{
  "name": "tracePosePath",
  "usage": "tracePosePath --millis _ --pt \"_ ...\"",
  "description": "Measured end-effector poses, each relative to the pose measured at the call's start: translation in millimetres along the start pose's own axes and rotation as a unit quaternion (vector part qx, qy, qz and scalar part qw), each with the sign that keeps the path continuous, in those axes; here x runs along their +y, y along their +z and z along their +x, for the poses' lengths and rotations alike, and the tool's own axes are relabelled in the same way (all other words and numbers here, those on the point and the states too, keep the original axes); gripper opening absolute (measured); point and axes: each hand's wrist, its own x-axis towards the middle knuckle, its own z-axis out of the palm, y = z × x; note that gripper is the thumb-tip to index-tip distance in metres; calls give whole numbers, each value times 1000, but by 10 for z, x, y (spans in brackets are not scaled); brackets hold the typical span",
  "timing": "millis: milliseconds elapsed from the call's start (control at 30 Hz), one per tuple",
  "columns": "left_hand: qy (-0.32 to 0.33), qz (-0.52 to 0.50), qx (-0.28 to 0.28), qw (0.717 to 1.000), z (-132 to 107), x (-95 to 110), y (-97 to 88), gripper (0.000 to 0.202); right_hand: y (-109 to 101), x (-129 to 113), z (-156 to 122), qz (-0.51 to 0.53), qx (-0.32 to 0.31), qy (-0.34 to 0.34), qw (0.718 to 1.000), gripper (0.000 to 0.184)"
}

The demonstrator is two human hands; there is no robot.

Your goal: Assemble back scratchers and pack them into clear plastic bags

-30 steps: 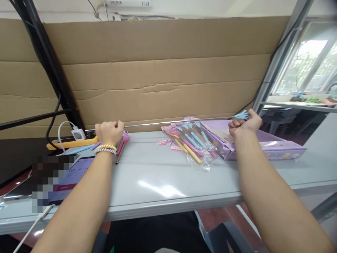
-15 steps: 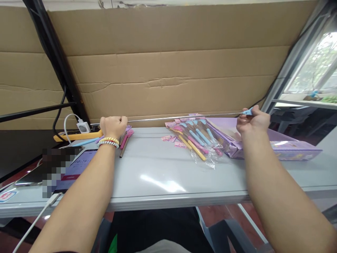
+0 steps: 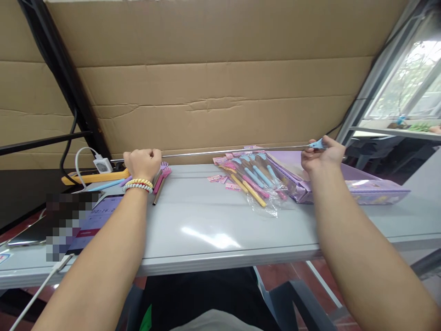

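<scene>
A thin metal telescopic back scratcher point(image 3: 220, 152) is drawn out long and nearly level above the back of the table. My left hand point(image 3: 142, 164) is a closed fist around its left end, with a short piece of rod showing beyond the fist. At the other end, the fingers of my right hand point(image 3: 324, 156) pinch the light blue claw head point(image 3: 317, 144). Pink and purple back scratchers point(image 3: 161, 179) lie beside my left wrist. Between the hands, several blue, yellow and pink back scratchers point(image 3: 257, 177) rest in clear plastic sleeves with pink cards.
An open purple box point(image 3: 375, 193) sits under my right forearm. At left are a phone with a lit screen point(image 3: 99, 218), a dark device point(image 3: 55, 216), a white charger point(image 3: 102, 163) and a yellow object point(image 3: 99, 177). Cardboard point(image 3: 213, 82) stands behind the grey table point(image 3: 193, 218).
The view has shifted slightly, so everything sits a little further left and higher. Both hands keep their hold, and the rod stays stretched out to about the same length.
</scene>
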Motion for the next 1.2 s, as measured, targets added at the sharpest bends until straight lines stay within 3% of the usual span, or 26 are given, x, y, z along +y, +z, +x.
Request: tracePosePath --millis 133,400,567,900,1200 --pt "1 1 13 1000 17 -13 20 42 24 -1 -8 -51 27 2 998 20" --pt "-26 -14 37 999 33 -63 35 38 16 -33 -19 -35 62 -28 997 28" --pt "-46 -25 33 998 29 -76 9 38 3 -37 -26 -37 45 -18 998 27" --pt "-42 -39 36 998 34 -89 43 37 -13 7 1 -66 90 -14 994 18" --pt "-45 -41 49 997 23 -76 32 36 -45 9 25 -63 82 -5 995 23"
